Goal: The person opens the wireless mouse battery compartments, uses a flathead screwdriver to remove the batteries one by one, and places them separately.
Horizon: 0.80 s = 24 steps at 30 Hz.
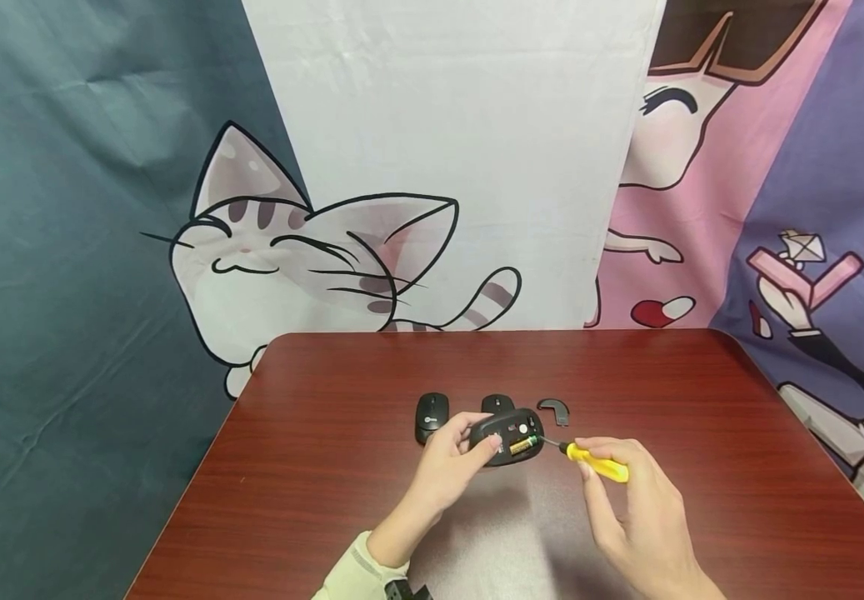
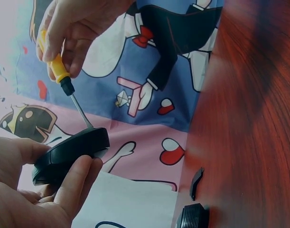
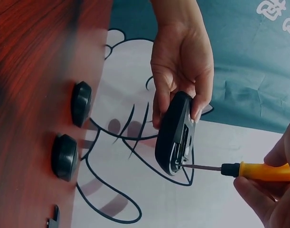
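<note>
My left hand (image 1: 442,467) grips a black computer mouse (image 1: 506,429) above the table, its underside facing up. The battery bay in that underside is uncovered, and a battery (image 1: 523,445) with a gold and green wrap lies in it. In my right hand (image 1: 645,508) is a screwdriver (image 1: 602,464) with a yellow handle, pinched between thumb and fingers. Its thin metal shaft (image 3: 201,167) points at the end of the mouse by the bay, and the tip meets the mouse there in the right wrist view.
Two more black mice stand on the brown table (image 1: 312,500): one at left (image 1: 432,414), another (image 1: 497,403) partly behind the held mouse. A curved black cover piece (image 1: 556,410) lies right of them. A printed cartoon curtain (image 1: 461,125) hangs behind the table.
</note>
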Each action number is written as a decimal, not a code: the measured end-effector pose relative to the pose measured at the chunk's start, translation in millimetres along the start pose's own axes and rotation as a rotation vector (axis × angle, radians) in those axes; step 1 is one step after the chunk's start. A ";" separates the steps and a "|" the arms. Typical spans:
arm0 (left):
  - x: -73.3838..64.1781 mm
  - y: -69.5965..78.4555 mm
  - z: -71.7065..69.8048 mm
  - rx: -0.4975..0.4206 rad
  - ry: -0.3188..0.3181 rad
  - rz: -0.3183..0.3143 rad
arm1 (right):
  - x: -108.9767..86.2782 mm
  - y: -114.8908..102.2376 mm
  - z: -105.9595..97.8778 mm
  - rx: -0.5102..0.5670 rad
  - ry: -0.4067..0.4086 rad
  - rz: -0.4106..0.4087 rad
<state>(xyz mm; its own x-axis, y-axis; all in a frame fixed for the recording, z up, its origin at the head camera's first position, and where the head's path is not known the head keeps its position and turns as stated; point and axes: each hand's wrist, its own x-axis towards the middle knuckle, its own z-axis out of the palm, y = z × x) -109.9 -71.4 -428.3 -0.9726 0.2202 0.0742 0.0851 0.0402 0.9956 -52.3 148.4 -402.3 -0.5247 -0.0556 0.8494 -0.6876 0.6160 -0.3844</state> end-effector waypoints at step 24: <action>-1.5 1.8 1.4 -0.005 -0.003 0.039 | 2.2 -0.8 4.2 0.015 0.047 -0.048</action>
<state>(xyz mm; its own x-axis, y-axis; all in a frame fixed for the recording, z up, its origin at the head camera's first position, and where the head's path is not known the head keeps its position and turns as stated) -108.0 -70.3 -426.7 -0.9679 0.2243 0.1131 0.1221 0.0267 0.9922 -55.0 144.5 -401.6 -0.4669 -0.0481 0.8830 -0.7192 0.6017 -0.3474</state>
